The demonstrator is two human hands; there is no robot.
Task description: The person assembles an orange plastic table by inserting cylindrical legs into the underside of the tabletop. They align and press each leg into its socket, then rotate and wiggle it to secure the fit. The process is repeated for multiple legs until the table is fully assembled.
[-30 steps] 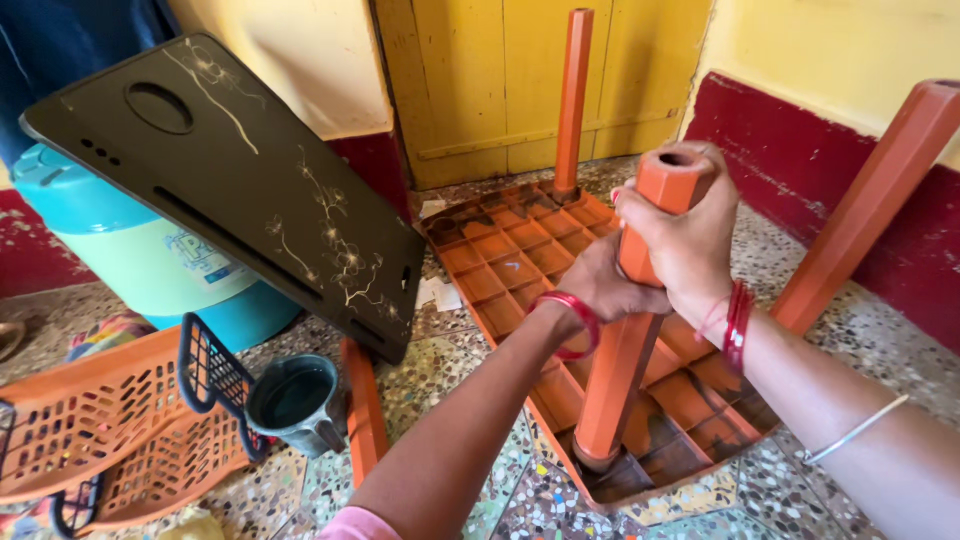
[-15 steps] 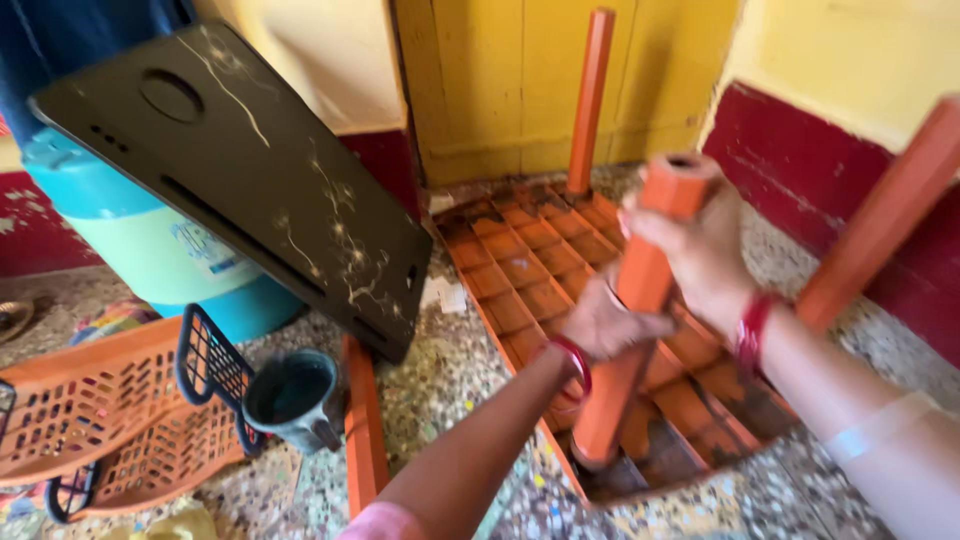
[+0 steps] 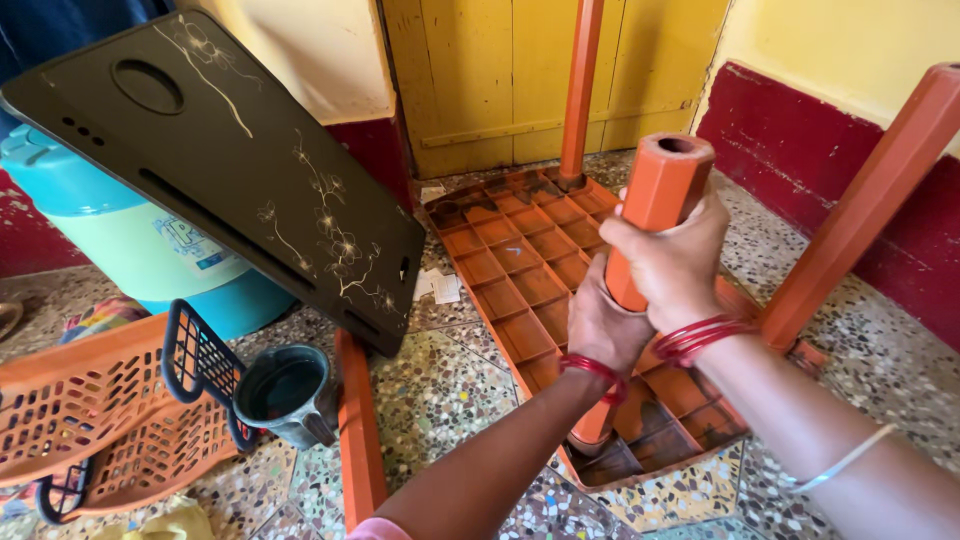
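Both hands, left hand [image 3: 605,325] lower and right hand [image 3: 672,262] above, have fingers wrapped around the orange leg [image 3: 655,200] (standing upright) of the overturned table [image 3: 520,255]

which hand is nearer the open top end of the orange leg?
Right. The right hand grips the orange leg just below its open top end; the left hand wraps it lower down, under the right.

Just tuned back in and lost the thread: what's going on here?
A person grips an orange plastic table leg with both hands, left hand below the right hand. Its lower end sits in a corner of the upturned orange ribbed plastic tabletop on the floor. A dark floral plastic panel leans alongside.
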